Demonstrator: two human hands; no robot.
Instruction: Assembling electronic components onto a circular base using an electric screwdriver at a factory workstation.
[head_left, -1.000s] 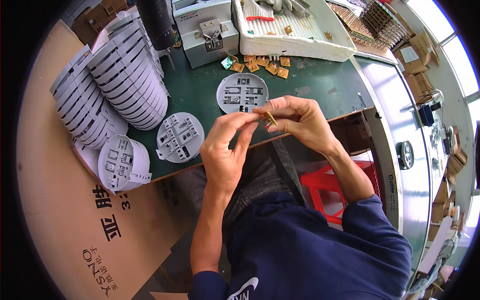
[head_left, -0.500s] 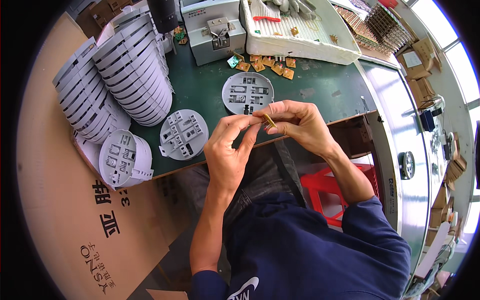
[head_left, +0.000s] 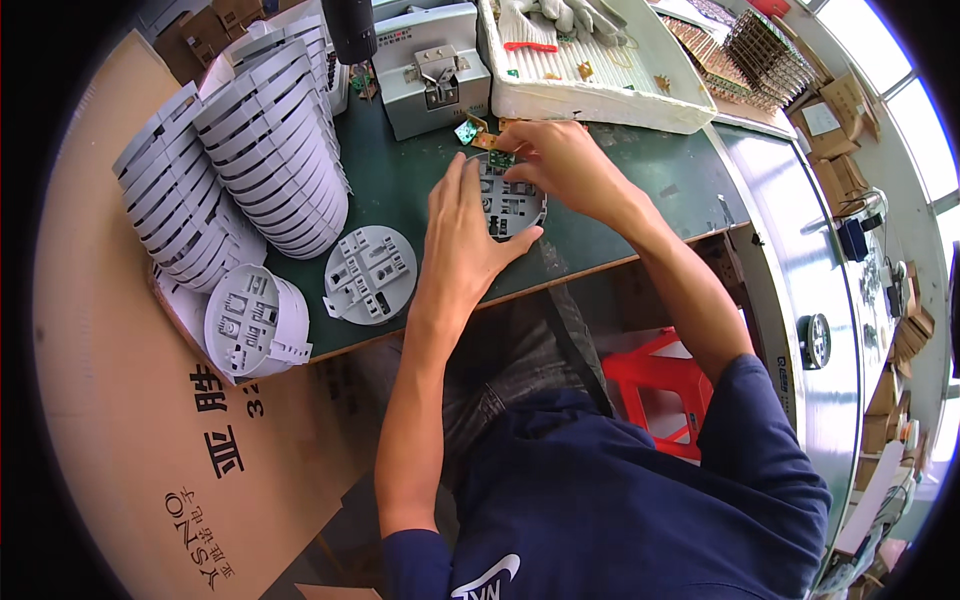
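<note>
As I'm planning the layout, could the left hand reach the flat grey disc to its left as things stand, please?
Likely yes: only bare green tabletop shows between the left hand and the flat grey disc.

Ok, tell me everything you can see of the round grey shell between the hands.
The shell is a round, shallow grey part, apparently plastic, with a low rim. Inside are raised walls, slots and openings, plus dark pieces near its lower edge. It lies open side up on the green table. The left hand spreads around its left and near sides, covering part; firm contact is unclear. The right hand has a small board at its far side.
</note>
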